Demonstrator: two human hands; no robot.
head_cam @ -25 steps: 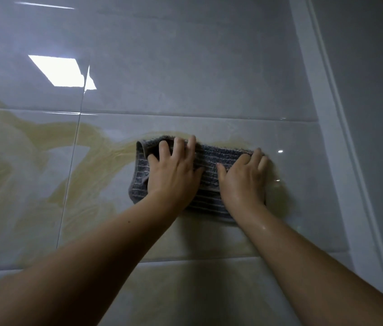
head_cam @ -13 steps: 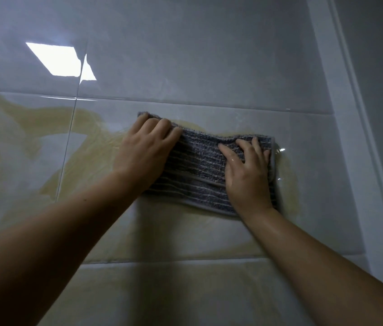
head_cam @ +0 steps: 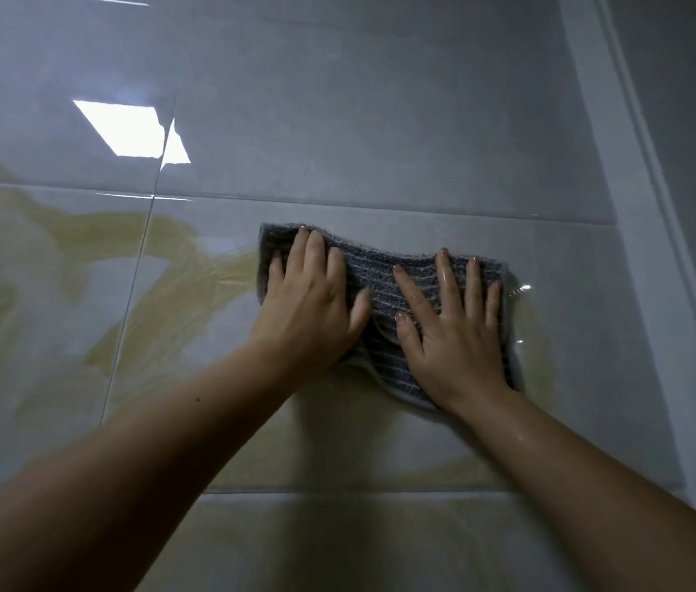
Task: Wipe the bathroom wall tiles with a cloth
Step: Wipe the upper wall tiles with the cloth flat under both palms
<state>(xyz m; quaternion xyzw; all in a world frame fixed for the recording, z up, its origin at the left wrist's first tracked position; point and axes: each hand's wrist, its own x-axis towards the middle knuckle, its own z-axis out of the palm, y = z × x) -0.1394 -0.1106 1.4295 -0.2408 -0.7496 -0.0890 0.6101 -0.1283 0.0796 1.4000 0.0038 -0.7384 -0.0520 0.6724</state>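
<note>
Striped grey cloth (head_cam: pixel 384 288) lies flat on the glossy wall tile (head_cam: pixel 423 143), long axis horizontal. Left hand (head_cam: pixel 307 309) and right hand (head_cam: pixel 453 335) press it, fingers straight; yellowish smears (head_cam: pixel 192 284) lie leftward, nearer the left hand.

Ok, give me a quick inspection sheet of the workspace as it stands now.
Surface: glossy wall tiles, yellowish smears left of and below the cloth, grout lines visible.
Job's things: grey striped cloth flat against the tile.
Clutter: nothing seen.
Hands: left hand and right hand both press the cloth with straight, spread fingers; the right looks wet.
Cables: nothing seen.
Surroundings: pale corner trim at right; a ceiling light reflection upper left.
</note>
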